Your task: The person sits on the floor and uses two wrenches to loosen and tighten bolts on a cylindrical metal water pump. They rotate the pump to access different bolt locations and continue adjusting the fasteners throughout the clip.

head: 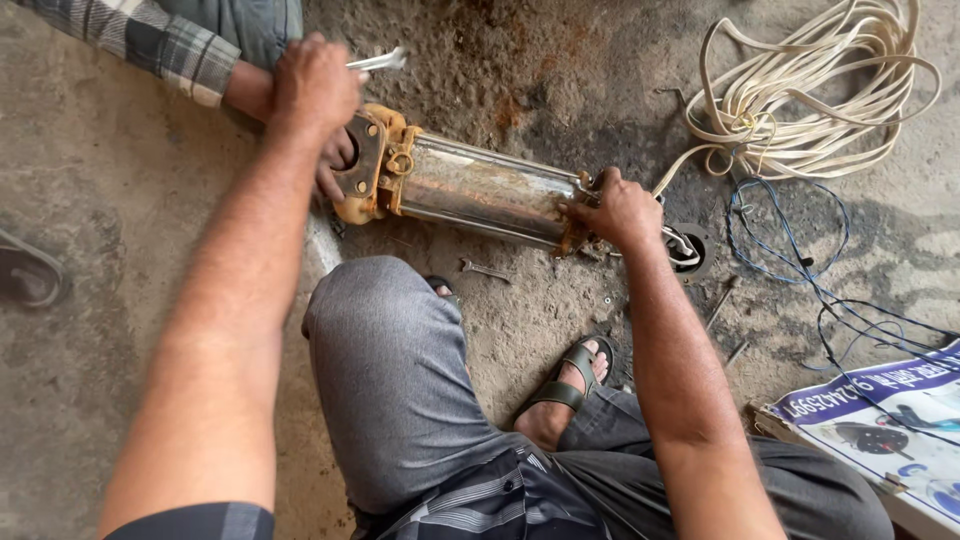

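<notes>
A steel pump cylinder (pixel 480 185) lies on the dirty concrete floor, with a rusty yellow flange (pixel 372 165) on its left end. My left hand (pixel 315 85) is closed around a silver spanner (pixel 380 60) above that flange. My right hand (pixel 620 210) grips the cylinder's rusty right end. Another person's hand (pixel 335 165), coming out of a plaid sleeve (pixel 150 45), touches the flange just under my left hand. I am crouched, with my knee (pixel 390 340) in front of the cylinder.
A coil of white cable (pixel 810 90) lies at the back right, with thin blue wires (pixel 800 240) beside it. A loose bolt (pixel 485 268) and a black round cap (pixel 692 250) lie near the cylinder. A printed box (pixel 890 420) sits at the right, a sandal (pixel 30 275) at the left.
</notes>
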Demonstrator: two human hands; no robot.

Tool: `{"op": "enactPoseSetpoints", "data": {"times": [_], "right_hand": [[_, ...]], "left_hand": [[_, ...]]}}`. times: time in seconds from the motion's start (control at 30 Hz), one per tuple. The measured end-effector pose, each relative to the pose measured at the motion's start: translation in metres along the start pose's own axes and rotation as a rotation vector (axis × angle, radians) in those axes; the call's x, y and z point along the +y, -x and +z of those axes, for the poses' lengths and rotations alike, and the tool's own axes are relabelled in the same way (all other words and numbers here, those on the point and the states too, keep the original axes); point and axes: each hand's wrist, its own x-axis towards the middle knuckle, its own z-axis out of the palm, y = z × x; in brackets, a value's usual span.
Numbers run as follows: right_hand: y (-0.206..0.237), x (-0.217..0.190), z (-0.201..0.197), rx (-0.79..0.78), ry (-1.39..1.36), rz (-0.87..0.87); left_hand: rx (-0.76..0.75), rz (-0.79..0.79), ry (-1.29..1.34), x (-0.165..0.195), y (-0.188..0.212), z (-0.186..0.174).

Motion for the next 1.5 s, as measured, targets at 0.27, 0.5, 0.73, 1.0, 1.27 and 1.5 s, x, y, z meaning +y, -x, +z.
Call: {"op": "enactPoseSetpoints", "data": {"times": [0.27,0.5,0.73,1.0,1.27,1.5], "right_hand": [[-0.005,0.008,0.029,-0.007,-0.117,0.004],[0.024,0.0,0.032,0.01,-0.173,0.039],[0.065,-0.002,0.046,0.136,-0.261,-0.003],[0.083,-0.008,0.05,0.114,-0.375,0.058],[0.107,-0.008,0.065,0.116,-0.456,0.058],[0.142,-0.021,0.112,0.181,-0.402,0.17]], "left_hand": [[-0.237,-0.074,-0.109,0.022,0.007,0.011],[-0.263,0.077,-0.21,0.024,0.029,0.013],[0.4,0.21,0.049,0.001,0.078,0.04],[0.465,0.137,0.311,-0.004,0.092,0.048],[0.492,0.104,0.41,-0.007,0.108,0.061],[0.475,0.012,0.432,-0.008,0.143,0.071]]}}
